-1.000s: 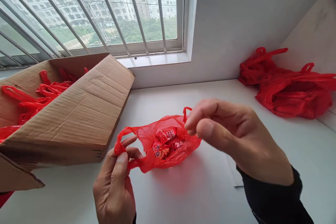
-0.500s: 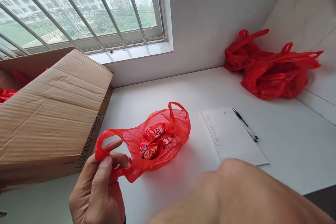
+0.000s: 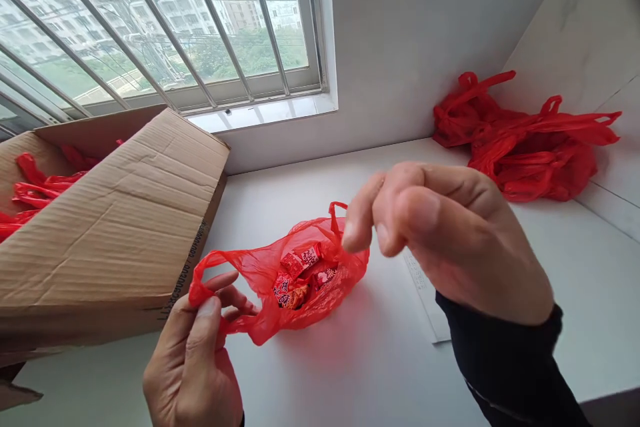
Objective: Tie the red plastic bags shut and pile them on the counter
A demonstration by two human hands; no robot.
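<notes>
A thin red plastic bag (image 3: 280, 243) lies on the white tabletop with its mouth open toward me. Inside are several small wrapped candies (image 3: 300, 259), mostly red, one orange. My left hand (image 3: 200, 347) pinches the bag's left handle between thumb and index finger, its other fingers behind the plastic. Over the bag's right rim hangs my right hand (image 3: 430, 227), in a black sleeve, fingers curled down and thumb drawn in against them. Whatever those fingers may hold is hidden. The bag's right handle (image 3: 337, 208) stands up just beside its fingertips.
On the left a cardboard box (image 3: 115, 213) holds more red plastic bags (image 3: 45, 190). Two bunched red bags (image 3: 540, 153) rest by the wall at the back right. A written sheet of paper (image 3: 425, 300) is partly covered by my right arm. A barred window (image 3: 200, 27) is behind.
My right hand has come up from the lower right to the bag's right side, now covering the pen and most of the paper. My left hand keeps its hold; the view has shifted slightly.
</notes>
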